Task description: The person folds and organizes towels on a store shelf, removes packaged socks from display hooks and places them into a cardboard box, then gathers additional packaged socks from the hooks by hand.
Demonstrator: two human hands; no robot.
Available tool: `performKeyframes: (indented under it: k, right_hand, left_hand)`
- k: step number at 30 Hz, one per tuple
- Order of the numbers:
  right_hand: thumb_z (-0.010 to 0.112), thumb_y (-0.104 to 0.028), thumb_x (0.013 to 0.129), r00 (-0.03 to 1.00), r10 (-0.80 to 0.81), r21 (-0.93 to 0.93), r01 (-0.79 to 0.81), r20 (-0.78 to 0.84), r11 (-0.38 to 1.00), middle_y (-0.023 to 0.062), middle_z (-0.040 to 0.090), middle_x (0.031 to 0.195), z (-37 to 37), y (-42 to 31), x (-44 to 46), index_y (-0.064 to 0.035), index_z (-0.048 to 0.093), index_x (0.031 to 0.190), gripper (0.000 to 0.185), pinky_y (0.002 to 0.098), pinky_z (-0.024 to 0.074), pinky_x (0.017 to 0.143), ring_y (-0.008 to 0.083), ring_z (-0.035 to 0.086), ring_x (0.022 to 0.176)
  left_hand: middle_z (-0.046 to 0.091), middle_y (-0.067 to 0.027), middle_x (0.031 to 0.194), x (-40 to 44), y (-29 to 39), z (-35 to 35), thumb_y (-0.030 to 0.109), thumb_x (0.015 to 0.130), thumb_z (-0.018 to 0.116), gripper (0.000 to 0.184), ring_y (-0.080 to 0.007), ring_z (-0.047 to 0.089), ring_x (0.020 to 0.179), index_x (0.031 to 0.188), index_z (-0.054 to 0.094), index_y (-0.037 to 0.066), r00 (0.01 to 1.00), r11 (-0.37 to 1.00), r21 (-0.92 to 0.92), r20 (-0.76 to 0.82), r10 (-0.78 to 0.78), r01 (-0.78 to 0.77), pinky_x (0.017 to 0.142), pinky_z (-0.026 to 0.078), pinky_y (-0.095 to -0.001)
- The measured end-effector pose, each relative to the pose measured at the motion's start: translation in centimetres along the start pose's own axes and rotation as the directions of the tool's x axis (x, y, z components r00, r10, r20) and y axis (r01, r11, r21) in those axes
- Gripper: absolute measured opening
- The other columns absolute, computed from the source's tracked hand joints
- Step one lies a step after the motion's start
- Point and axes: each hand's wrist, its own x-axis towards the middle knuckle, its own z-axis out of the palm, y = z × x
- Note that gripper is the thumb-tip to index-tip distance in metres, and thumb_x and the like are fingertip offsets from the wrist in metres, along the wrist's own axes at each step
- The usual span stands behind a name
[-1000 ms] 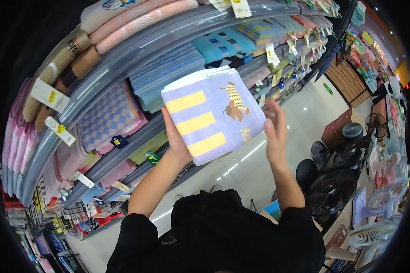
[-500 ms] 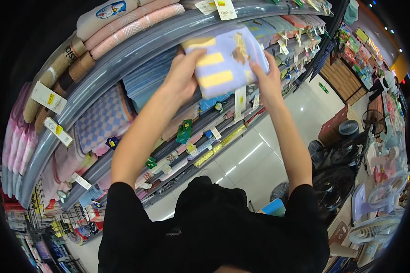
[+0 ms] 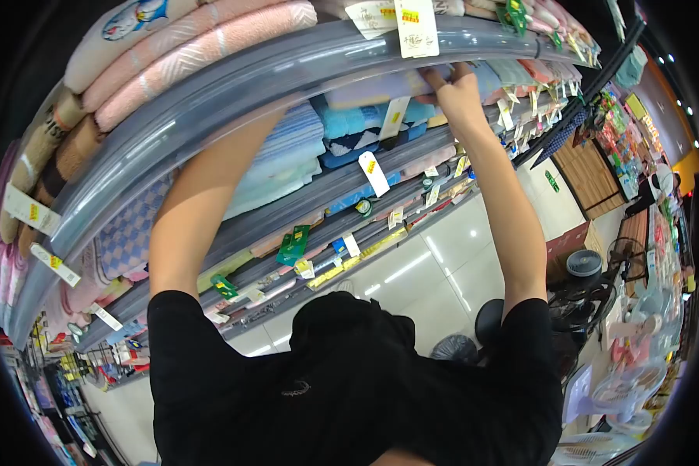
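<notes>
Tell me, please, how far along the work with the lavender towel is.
The lavender towel already looks to be over the blue towels, under the upper shelf edge. The right hand touches it; the left hand is hidden. Letting go and withdrawing seem left.

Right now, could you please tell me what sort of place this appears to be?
Probably a household-goods shop: folded pink towels and folded striped blue towels lie stacked on gray shelving, a white paper tag hangs there, and a white plastic fan stands opposite.

Arms (image 3: 512,206) reach forward, left hand hidden, right hand (image 3: 457,92) with fingers (image 3: 463,71) bent.
</notes>
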Motion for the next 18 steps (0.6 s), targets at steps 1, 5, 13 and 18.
performKeyframes:
  k: [1,5,13,18]
  right_hand:
    - [0.061,-0.005,0.087,1.0,0.015,0.0,-0.015,0.014,1.0,0.0189,0.057,0.118,0.0,0.7,0.2,0.0052,0.048,0.126,0.042,0.031,0.0618,0.066,0.0245,0.063,0.1]
    - [0.063,-0.008,0.087,0.997,-0.026,-0.085,0.032,0.074,0.996,0.0175,0.063,0.107,0.0,2.3,0.6,0.0076,0.055,0.117,0.035,0.0298,0.0612,0.066,0.0216,0.066,0.087]
    - [0.066,-0.016,0.085,0.98,-0.004,-0.107,0.026,0.201,0.994,0.0196,0.063,0.107,-2.7,3.0,0.1,0.0056,0.059,0.115,0.038,0.0289,0.0521,0.055,0.0163,0.065,0.073]
    - [0.066,-0.012,0.082,0.904,-0.403,-0.191,0.424,0.141,0.885,0.0183,0.054,0.122,-5.5,3.8,-3.8,-0.0006,0.058,0.115,0.035,0.0269,0.0496,0.059,0.0187,0.06,0.064]
  left_hand:
    - [0.064,-0.0137,0.111,0.0,-0.1,0.0,0.017,0.09,0.057,0.027,-0.0289,0.063,0.099,0.115,0.06,0.006,1.0,0.997,0.076,0.003,0.021,-0.021,0.087,0.051,-0.0416]
    - [0.065,-0.0144,0.11,-0.2,-0.1,-0.2,0.018,0.09,0.057,0.027,-0.0298,0.062,0.099,0.114,0.061,0.005,0.989,0.908,0.392,0.053,0.136,-0.146,0.087,0.051,-0.0414]
    - [0.065,-0.0157,0.108,-0.1,0.1,-0.3,0.019,0.09,0.057,0.027,-0.0317,0.062,0.099,0.113,0.062,0.005,0.906,0.419,0.805,0.347,0.241,-0.42,0.086,0.05,-0.0409]
    - [0.063,-0.0219,0.107,-1.4,4.0,4.0,0.027,0.09,0.055,0.034,-0.0371,0.059,0.103,0.113,0.062,0.002,0.906,0.181,0.887,0.416,0.078,-0.424,0.091,0.045,-0.0401]
